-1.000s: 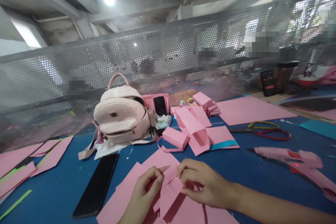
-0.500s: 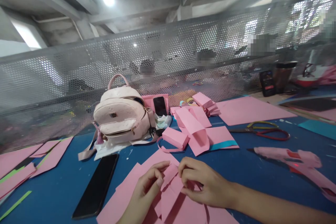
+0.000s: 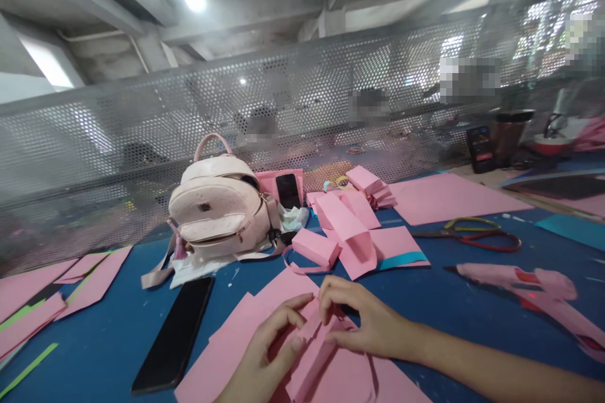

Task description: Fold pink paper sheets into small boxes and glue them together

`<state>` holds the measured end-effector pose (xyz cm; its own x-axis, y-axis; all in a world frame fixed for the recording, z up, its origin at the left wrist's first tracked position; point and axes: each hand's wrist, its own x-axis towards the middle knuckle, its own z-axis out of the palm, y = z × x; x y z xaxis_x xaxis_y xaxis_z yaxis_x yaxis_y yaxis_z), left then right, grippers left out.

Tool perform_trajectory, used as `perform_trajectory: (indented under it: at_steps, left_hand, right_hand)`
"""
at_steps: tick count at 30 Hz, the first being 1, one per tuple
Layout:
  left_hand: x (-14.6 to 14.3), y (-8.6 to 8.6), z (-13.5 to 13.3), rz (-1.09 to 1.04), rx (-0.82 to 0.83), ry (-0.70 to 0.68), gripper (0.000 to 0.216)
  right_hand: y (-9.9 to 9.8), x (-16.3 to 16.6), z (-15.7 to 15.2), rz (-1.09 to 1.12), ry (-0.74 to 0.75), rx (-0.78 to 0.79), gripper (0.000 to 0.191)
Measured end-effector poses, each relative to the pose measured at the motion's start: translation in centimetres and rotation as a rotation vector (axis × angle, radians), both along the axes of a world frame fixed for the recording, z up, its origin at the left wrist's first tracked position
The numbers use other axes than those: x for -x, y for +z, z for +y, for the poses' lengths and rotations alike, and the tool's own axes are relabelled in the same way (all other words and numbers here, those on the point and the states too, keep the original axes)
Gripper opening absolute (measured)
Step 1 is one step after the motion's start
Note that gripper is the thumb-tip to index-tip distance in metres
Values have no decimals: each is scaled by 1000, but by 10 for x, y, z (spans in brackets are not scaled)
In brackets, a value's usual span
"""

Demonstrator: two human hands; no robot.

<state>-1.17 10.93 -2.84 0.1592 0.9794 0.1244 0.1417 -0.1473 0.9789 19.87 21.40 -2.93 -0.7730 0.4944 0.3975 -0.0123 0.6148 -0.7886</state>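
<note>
At the front middle, a folded piece of pink paper [image 3: 308,370] is held between my two hands. My left hand [image 3: 274,343] grips its left side, fingers bent over the edge and thumb towards the middle. On the other side, my right hand [image 3: 362,315] pinches the piece with curled fingers and thumb. Beneath it several flat pink sheets [image 3: 231,340] overlap on the blue table [image 3: 113,315]. A small folded pink paper box [image 3: 316,247] and a bent pink strip [image 3: 347,227] lie just beyond my hands.
A pink hot glue gun [image 3: 524,283] and scissors [image 3: 491,238] lie at the right. To the left are a black phone [image 3: 174,334] and a pale pink backpack [image 3: 217,208]. Pink sheets [image 3: 101,283] lie far left. A perforated metal screen [image 3: 302,94] stands behind.
The folded paper has turned and its flap stands more upright. My right hand has risen slightly, and my left hand has shifted a little to the right.
</note>
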Motion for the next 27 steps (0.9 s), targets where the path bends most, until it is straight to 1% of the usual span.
perform_trajectory:
  at_steps: [3, 5, 6, 8, 10, 11, 12, 14, 17, 20, 23, 25, 27]
  left_hand:
    - [2, -2, 0, -12, 13, -40, 21]
    - [3, -4, -1, 13, 5, -68, 26]
    - [3, -5, -1, 49, -11, -76, 34]
    - [5, -7, -3, 167, -42, -64, 61]
    - [8, -9, -6, 301, -22, -38, 86]
    - [9, -10, -8, 356, -1, -30, 93]
    - [10, -11, -9, 397, 12, -25, 96]
    - [12, -12, -11, 425, 0, -11, 92]
    - [12, -12, -9, 348, 5, 6, 81]
    - [11, -6, -3, 255, 54, 14, 64]
    - [9, 1, 1, 256, 57, 45, 50]
    - [7, 3, 1, 260, 42, 56, 47]
    - [5, 3, 0, 246, 29, 49, 48]
  right_hand:
    - [0, 0, 1, -13, -1, 31, 19]
    - [1, -1, 0, -26, -4, 28, 19]
    - [1, -1, 0, -33, -5, 20, 19]
    - [1, -1, 0, -50, -8, -1, 17]
    - [1, -1, 0, -66, -8, -16, 17]
    - [0, -1, 0, -71, -8, -19, 17]
    - [0, -1, 0, -73, -8, -20, 17]
    - [-1, -1, 0, -67, -6, -18, 16]
    - [-1, 0, 0, -30, 1, -10, 13]
    - [0, 1, 0, 7, -11, -10, 8]
    - [1, 2, 0, 2, -29, -11, 9]
    - [0, 1, 1, -6, -28, -22, 12]
    - [-1, 1, 1, -9, -22, -48, 13]
